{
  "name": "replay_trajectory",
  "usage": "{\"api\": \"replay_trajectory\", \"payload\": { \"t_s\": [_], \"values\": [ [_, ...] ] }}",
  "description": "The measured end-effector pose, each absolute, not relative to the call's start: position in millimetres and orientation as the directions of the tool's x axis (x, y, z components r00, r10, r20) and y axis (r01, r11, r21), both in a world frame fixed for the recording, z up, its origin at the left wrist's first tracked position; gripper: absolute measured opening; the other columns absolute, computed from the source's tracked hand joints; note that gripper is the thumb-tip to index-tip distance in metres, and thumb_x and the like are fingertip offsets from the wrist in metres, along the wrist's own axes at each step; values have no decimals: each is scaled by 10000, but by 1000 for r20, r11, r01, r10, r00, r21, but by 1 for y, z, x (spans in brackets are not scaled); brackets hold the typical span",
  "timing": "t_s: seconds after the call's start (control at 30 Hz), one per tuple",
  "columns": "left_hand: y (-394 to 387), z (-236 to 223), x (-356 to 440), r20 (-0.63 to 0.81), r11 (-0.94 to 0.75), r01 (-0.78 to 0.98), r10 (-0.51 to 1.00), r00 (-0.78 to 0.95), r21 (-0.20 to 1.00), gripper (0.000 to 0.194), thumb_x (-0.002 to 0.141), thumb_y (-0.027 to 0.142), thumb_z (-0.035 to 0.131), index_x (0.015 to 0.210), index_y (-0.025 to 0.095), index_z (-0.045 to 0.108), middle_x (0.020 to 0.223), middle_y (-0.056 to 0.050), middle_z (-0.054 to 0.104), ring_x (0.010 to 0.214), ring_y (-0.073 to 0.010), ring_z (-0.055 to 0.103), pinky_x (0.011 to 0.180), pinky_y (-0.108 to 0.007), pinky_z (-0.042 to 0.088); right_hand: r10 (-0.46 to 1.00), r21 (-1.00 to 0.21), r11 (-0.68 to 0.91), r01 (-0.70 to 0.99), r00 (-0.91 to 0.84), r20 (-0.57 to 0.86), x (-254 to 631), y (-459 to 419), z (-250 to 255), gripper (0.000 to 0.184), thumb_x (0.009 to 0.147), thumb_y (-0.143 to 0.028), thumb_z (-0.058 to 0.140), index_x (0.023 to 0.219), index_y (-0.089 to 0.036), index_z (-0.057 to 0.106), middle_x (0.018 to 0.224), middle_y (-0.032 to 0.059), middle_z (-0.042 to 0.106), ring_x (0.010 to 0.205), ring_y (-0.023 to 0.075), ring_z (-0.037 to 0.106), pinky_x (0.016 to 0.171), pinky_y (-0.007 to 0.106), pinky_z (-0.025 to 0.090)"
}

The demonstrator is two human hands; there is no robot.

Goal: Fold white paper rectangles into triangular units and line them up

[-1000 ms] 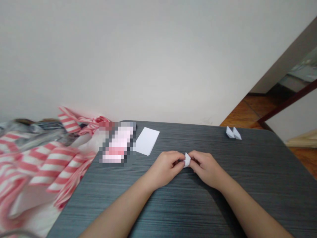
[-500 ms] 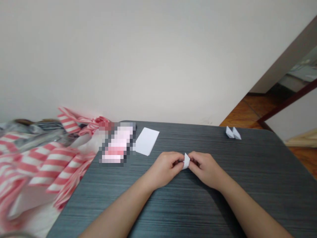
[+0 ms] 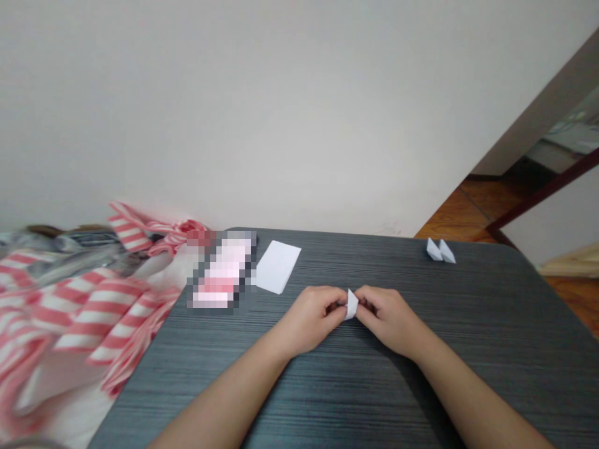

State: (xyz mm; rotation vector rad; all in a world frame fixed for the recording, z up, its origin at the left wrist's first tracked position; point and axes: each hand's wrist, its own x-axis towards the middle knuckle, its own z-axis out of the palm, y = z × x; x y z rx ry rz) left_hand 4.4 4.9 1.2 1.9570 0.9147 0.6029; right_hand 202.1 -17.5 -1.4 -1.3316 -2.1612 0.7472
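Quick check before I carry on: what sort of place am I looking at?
Probably a room in a home, perhaps a bedroom: striped cloth lies heaped to the left of the dark table, a plain wall rises behind it, and wooden flooring shows at the right.

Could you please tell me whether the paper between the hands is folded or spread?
Folded: the paper shows a small, pointed shape with slanted edges, between the left hand and right hand.
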Motion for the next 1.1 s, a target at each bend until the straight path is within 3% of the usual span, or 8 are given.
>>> {"api": "replay_trajectory", "payload": {
  "t_s": [0.2, 0.37, 0.5, 0.77, 1.1],
  "values": [
    [5, -1, 4, -50, -138, 278, 816, 576, 951, 144, 851, 161, 527, 840, 166, 670, 662, 19, 608, 609, -115, 561, 581, -205, 410, 930, -750, 316, 581, -345, 125, 201, -19, -2, 82, 900, -184, 559, 841, -192, 615, 698, -5, 621, 627, 137, 564, 595, 240, 397],
    [7, -6, 4, -97, 24, 145, 849, 520, 989, 107, 851, 168, 530, 850, 153, 635, 627, 21, 596, 552, -97, 555, 543, -193, 429, 971, -921, 135, 366, -232, 50, 201, -24, -6, 78, 933, -229, 516, 897, -196, 577, 702, -14, 616, 532, 110, 552, 528, 226, 429],
    [8, -11, 5, -92, 34, 123, 861, 500, 992, 88, 862, 194, 540, 825, 156, 610, 618, 24, 588, 549, -92, 554, 529, -186, 422, 958, -980, 34, 198, -286, -25, 201, -25, -9, 121, 931, -244, 517, 975, -184, 613, 747, 0, 636, 508, 95, 541, 498, 221, 426],
    [6, -14, 6, -72, 1, 144, 871, 485, 990, 85, 865, 194, 539, 846, 160, 614, 645, 22, 591, 559, -92, 564, 529, -183, 425, 914, -990, -87, 109, -387, -123, 204, -23, -6, 220, 933, -317, 545, 1065, -167, 638, 730, 2, 646, 487, 79, 524, 469, 202, 392],
    [6, -13, 6, -55, -16, 136, 861, 505, 991, 78, 861, 176, 546, 840, 159, 619, 678, 14, 617, 577, -93, 569, 556, -191, 441, 900, -991, -136, -14, -420, -118, 203, -23, -8, 242, 913, -362, 592, 1050, -166, 623, 773, 21, 655, 460, 69, 511, 381, 179, 315]
  ]
}}
